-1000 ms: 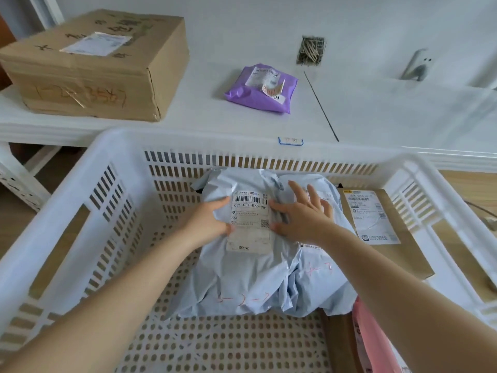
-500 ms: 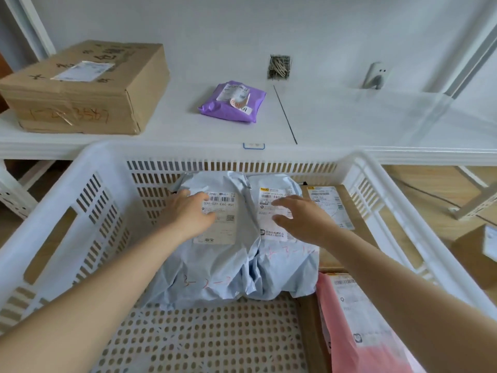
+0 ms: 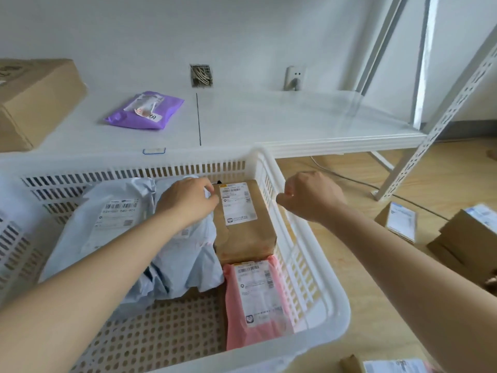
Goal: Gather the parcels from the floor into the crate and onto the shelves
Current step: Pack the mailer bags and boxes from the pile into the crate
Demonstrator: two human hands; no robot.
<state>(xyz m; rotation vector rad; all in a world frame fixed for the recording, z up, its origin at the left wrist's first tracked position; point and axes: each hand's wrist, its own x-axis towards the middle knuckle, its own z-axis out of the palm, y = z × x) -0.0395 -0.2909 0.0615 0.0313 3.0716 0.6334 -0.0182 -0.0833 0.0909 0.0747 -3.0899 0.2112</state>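
Note:
A white slotted crate (image 3: pixel 269 348) stands on the floor in front of me. Inside it lie two pale blue bag parcels (image 3: pixel 107 224) (image 3: pixel 193 254), a brown paper parcel (image 3: pixel 242 232) and a pink bag parcel (image 3: pixel 255 292). My left hand (image 3: pixel 188 200) rests on the right-hand blue bag, its thumb and fingertips pinching the bag's edge beside the brown parcel. My right hand (image 3: pixel 312 195) hovers over the crate's right rim, fingers loosely curled, holding nothing.
Behind the crate runs a low white shelf (image 3: pixel 295 122) bearing a purple bag parcel (image 3: pixel 146 111) and a large cardboard box (image 3: pixel 35 98). On the wooden floor to the right sit cardboard boxes (image 3: pixel 468 238) (image 3: pixel 400 220) and a labelled parcel (image 3: pixel 390 367). A perforated shelf post (image 3: pixel 441 125) slants at right.
My view has swung right. The left hand slid from the left blue bag onto the right one. The right hand lifted off the bags and moved out over the crate's right rim.

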